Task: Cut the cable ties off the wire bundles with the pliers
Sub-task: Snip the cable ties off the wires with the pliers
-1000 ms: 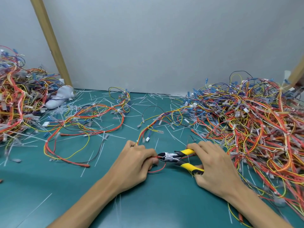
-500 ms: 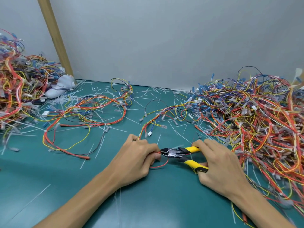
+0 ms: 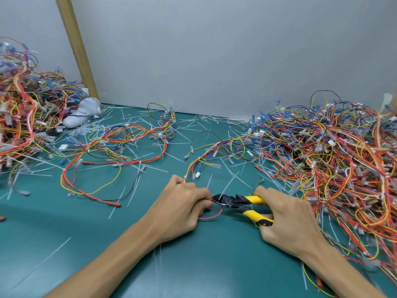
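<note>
Head view shows the left hand [image 3: 182,209] with its grip clamped on the wire bundle [image 3: 189,169] low over the desk [image 3: 64,233], likely steadying it for the pliers [image 3: 235,202], whose yellow handles the right hand [image 3: 287,218] clasps.

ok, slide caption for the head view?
Left hand grips a wire bundle; right hand holds yellow-handled pliers against it.
</note>
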